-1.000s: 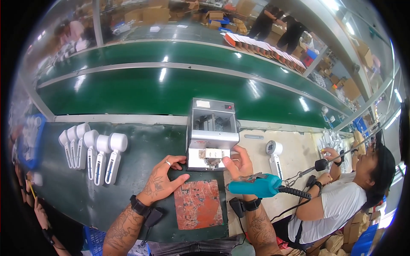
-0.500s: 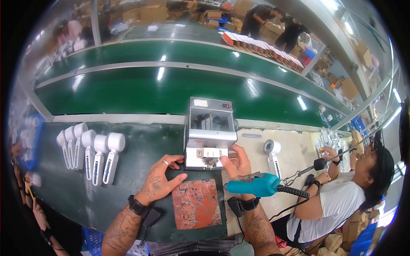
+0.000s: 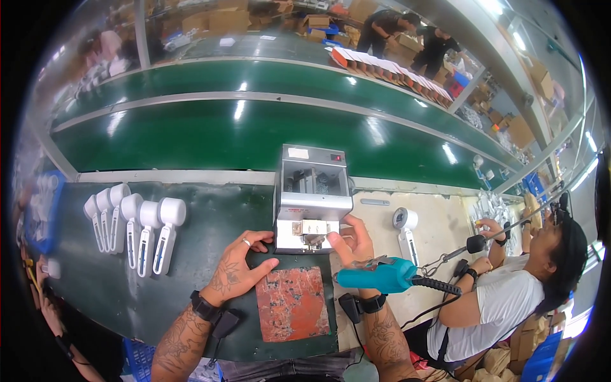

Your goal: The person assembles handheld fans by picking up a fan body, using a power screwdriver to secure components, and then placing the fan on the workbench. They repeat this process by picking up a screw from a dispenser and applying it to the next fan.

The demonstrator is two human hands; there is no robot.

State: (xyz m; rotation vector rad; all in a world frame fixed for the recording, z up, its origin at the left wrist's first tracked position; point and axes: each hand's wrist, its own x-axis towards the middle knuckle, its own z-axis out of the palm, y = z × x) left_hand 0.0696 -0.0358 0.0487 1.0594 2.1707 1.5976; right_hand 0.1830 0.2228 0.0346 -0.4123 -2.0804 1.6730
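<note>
A grey screw feeder point(image 3: 314, 198) with a clear window stands at the bench's middle, a pale block and small metal parts on its front. My left hand point(image 3: 240, 266) lies at its lower left corner, fingers apart, fingertips against or close to the side. At its right side is my right hand point(image 3: 354, 244), thumb by the front corner and fingers along the side, partly hidden. A teal electric screwdriver point(image 3: 377, 276) hangs over my right wrist, touching or just above it; I cannot tell. Between my forearms lies a worn red mat point(image 3: 293, 304).
White long-handled pieces with round heads point(image 3: 149, 219) lie in a row at left. One similar piece point(image 3: 406, 230) is right of the feeder, near a small grey bar point(image 3: 375, 202). Beyond runs a green conveyor point(image 3: 191, 134). A co-worker point(image 3: 509, 280) sits close at right.
My hands, the feeder and the screwdriver have stayed put. A person's arm at the lower left has shifted, and people in the far background have moved slightly.
</note>
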